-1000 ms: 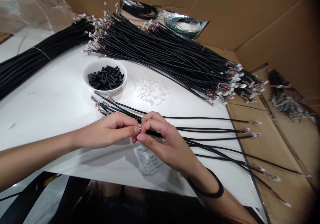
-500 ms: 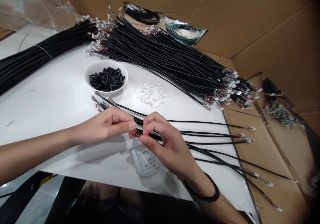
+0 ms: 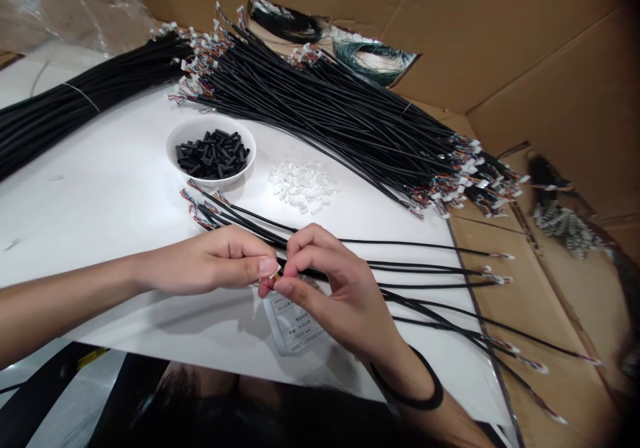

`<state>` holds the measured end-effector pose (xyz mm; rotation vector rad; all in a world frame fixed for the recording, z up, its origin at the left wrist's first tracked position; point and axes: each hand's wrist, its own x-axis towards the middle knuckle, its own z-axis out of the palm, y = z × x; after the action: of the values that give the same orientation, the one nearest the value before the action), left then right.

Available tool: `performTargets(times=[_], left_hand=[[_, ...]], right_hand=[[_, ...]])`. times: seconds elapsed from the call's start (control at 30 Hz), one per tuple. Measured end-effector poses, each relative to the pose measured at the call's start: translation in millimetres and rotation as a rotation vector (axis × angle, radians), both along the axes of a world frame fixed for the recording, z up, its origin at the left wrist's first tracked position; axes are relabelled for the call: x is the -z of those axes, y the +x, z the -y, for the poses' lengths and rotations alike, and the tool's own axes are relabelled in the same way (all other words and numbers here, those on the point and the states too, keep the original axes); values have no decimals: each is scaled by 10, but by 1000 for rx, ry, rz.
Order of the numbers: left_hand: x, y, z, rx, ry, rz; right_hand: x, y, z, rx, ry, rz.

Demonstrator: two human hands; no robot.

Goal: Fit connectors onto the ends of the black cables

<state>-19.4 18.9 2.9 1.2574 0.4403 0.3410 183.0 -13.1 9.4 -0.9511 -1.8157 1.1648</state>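
Note:
My left hand [image 3: 227, 261] is closed, thumb and forefinger pinching a small white connector [image 3: 275, 273]. Against it, my right hand [image 3: 333, 281] pinches thin coloured wires [image 3: 277, 277] between thumb and forefinger; its other fingers are curled. The fingertips hide most of the connector and wires, so how far the two are joined cannot be seen. Behind and under the hands lie several loose black cables [image 3: 425, 265] with coloured wire ends. A clear plastic bag with a printed label [image 3: 295, 328] lies below my right hand.
A white bowl [image 3: 173, 158] holds short black tubes [image 3: 213, 155]. Beside it is a pile of small white connectors [image 3: 303, 187]. Large bundles of black cable [image 3: 330, 108] lie at the back, another tied bundle [image 3: 75, 108] at left. Cardboard [image 3: 500, 48] walls the table's far side.
My left hand has shifted slightly right, closing the gap to my right fingertips. A white connector now shows at its thumb tip, where coloured wires were visible before.

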Motion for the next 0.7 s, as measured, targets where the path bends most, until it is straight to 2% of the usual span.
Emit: performTargets(times=[0.3, 0.7], left_hand=[[-11, 3, -4, 10, -31, -16], [-23, 2, -8, 35, -34, -40]], right_hand=[[-13, 13, 9, -28, -72, -41], [-46, 0, 34, 10, 19, 14]])
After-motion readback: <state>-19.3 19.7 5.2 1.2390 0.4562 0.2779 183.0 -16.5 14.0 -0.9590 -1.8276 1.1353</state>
